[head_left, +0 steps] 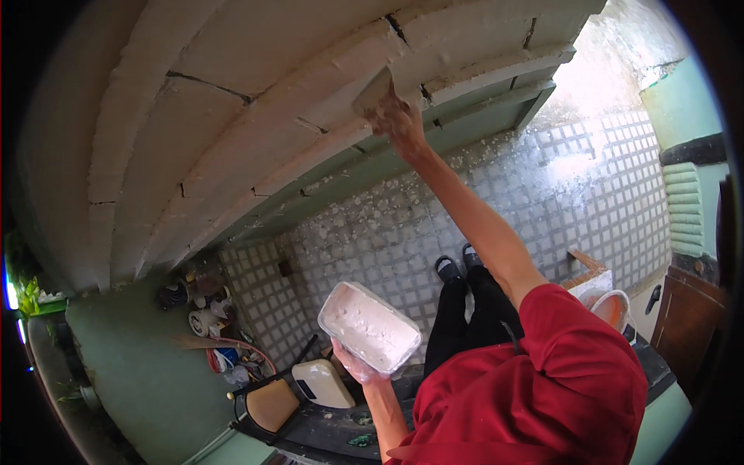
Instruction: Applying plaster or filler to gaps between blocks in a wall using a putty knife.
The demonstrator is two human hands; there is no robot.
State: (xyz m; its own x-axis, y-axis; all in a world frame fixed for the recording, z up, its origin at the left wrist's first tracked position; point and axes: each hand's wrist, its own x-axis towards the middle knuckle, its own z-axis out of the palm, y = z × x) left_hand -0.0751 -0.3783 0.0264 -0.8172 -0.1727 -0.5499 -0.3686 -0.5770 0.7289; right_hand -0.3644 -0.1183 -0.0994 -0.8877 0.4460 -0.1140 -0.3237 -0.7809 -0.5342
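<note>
My left hand (354, 364) holds a rectangular plastic tub (408, 358) from below and the side, fingers wrapped against it. Whitish, wet-looking plaster (370, 324) lines the tub's inside. Stretched out far ahead, my right hand (400, 124) grips a flat, pale scraper (373, 90) smeared with plaster. The scraper's blade lies at the face of the whitish block wall (287, 101); whether it touches, I cannot tell. Dark open gaps show between several blocks, close to the scraper too. Both hands look coated with plaster.
Below is a tiled floor (542, 186) spotted with white splashes, where my sandalled feet (448, 269) stand. A bucket (612, 310) stands at right by a brown wooden cabinet (690, 314). Cluttered items (225, 356) lie at lower left, near a tan-backed chair (271, 404).
</note>
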